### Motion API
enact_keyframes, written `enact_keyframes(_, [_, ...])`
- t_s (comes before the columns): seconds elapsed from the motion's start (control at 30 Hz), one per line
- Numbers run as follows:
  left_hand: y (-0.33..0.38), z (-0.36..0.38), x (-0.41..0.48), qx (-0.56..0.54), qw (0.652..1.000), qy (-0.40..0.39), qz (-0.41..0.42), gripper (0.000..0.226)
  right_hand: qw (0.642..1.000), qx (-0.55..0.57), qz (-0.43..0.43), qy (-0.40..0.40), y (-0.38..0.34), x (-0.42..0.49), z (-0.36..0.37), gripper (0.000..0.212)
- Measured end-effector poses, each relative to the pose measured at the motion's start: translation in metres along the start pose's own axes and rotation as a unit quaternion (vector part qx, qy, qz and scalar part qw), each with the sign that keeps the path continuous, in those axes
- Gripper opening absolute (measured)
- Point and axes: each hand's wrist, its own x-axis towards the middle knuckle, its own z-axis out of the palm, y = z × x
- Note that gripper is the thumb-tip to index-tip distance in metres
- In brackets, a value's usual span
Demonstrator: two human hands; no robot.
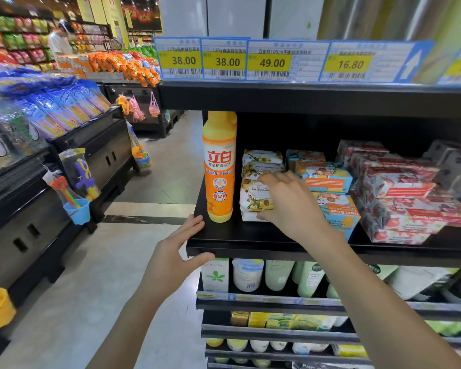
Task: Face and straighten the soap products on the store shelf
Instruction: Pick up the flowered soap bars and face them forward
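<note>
Your right hand point(288, 201) is nearer, gripping the front chrysanthemum soap pack point(253, 195).
Its row runs straight back into the shelf point(250, 235); your left hand point(176, 251) rests relaxed on the corner.

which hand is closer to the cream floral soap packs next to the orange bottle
Right. The right hand grips the cream floral soap packs between fingers and thumb. The left hand rests on the front corner of the shelf, left of the orange bottle.

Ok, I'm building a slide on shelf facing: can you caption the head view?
Right hand grips the floral soap stack beside an orange bottle; left hand touches the shelf edge.
</note>
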Motion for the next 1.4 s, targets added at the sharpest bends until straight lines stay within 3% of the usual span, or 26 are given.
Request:
enact_keyframes(0.17, [0.014, -0.002, -0.005, 0.071, 0.997, 0.006, 0.027, 0.060, 0.998, 0.041, -0.003, 0.050, -0.004, -0.015, 0.003, 0.082])
enact_keyframes(0.27, [0.024, -0.004, -0.012, 0.067, 0.994, 0.051, 0.067, 0.044, 0.992, 0.070, -0.010, 0.100, -0.007, -0.029, 0.006, 0.082])
enact_keyframes(0.4, [0.051, -0.003, -0.026, -0.036, 0.991, 0.071, 0.105, 0.033, 0.986, 0.103, -0.016, 0.132, -0.008, -0.047, 0.005, 0.081])
enact_keyframes(0.6, [0.095, 0.013, -0.021, -0.245, 0.968, -0.054, -0.003, 0.070, 0.974, 0.141, -0.035, 0.174, -0.003, -0.071, 0.002, 0.082])
enact_keyframes(0.8, [0.124, 0.032, -0.014, -0.348, 0.937, -0.029, -0.027, 0.040, 0.973, 0.163, -0.056, 0.155, 0.010, -0.084, -0.002, 0.081])
enact_keyframes(0.9, [0.132, 0.038, -0.013, -0.376, 0.926, -0.023, -0.016, 0.038, 0.963, 0.230, -0.056, 0.130, 0.020, -0.086, -0.012, 0.083])
enact_keyframes(1.0, [0.139, 0.043, -0.012, -0.390, 0.921, -0.011, -0.002, 0.042, 0.928, 0.355, -0.014, 0.114, 0.032, -0.092, -0.024, 0.086])
enact_keyframes(1.13, [0.148, 0.051, -0.013, -0.387, 0.922, 0.005, 0.006, 0.047, 0.848, 0.513, 0.033, 0.130, 0.049, -0.099, -0.031, 0.080])
enact_keyframes(1.4, [0.156, 0.055, -0.018, -0.411, 0.911, -0.005, 0.024, 0.049, 0.783, 0.607, 0.083, 0.109, 0.062, -0.106, -0.041, 0.053])
